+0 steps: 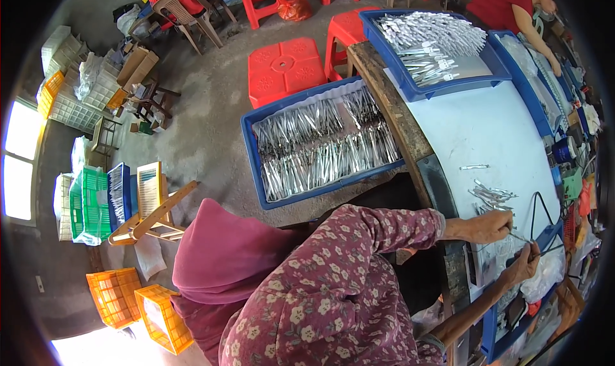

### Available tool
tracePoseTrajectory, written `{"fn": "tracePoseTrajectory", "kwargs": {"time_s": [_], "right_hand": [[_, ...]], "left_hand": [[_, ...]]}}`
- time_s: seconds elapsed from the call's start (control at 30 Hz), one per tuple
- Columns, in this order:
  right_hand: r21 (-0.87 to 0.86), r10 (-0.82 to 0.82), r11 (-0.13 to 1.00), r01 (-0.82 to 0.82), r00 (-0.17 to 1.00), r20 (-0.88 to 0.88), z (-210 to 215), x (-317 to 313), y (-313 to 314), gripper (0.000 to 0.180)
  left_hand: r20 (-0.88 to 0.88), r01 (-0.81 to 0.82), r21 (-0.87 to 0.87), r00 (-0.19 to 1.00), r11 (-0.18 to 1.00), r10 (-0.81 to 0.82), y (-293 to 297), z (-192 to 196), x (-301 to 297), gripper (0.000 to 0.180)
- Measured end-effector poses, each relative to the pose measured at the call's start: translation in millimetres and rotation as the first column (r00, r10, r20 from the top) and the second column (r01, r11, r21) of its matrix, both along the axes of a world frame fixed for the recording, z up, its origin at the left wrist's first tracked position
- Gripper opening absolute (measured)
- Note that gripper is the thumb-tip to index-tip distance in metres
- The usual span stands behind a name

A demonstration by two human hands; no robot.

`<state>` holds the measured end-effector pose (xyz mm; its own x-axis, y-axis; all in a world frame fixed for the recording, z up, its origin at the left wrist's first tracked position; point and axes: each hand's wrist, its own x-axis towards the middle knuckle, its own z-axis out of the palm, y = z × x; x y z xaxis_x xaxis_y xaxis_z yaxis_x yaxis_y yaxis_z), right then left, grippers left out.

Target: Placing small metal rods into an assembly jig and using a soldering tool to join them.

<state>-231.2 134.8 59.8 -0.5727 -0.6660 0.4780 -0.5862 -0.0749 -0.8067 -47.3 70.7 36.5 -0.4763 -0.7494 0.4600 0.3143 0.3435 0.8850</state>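
Note:
My two arms reach to the white tabletop at the right, in floral maroon sleeves. My left hand [490, 227] is closed in a fist around one end of a thin metal piece [518, 237]. Just nearer, my right hand [526, 264] pinches at its other end; the exact contact is too small to tell. A loose pile of slim silvery metal pieces [492, 194] lies just beyond my left hand. One single piece [474, 167] lies apart, farther up the table. A black bent wire stand [541, 209] rises beside the hands.
A blue tray [251, 154] of slim metal pieces stands left of the table. Another blue tray [471, 84] of them sits on its far end. Red stools [285, 68] stand beyond. Pink cloth [237, 251] bulges at lower left. A person in red [503, 7] works at far right.

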Motion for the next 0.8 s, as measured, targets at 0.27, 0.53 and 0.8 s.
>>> {"fn": "tracePoseTrajectory", "kwargs": {"time_s": [0.27, 0.53, 0.8], "right_hand": [[-0.108, 0.187, 0.982, -0.154, 0.872, 0.453, 24.0, 46.4, 16.9, 0.027], [-0.129, 0.210, 0.978, -0.165, 0.782, 0.587, 23.2, 38.5, 22.8, 0.024], [-0.140, 0.309, 0.949, -0.284, 0.732, 0.608, 19.7, 33.4, 32.6, 0.028]], "left_hand": [[-0.032, 0.167, -0.060, 0.985, 0.984, -0.169, 18.0, 10.5, -23.4, 0.018], [-0.018, 0.228, -0.083, 0.973, 0.970, -0.231, 26.8, 6.8, -25.6, 0.016], [0.031, 0.333, 0.065, 0.941, 0.941, -0.336, 31.4, 22.6, -10.4, 0.017]]}}
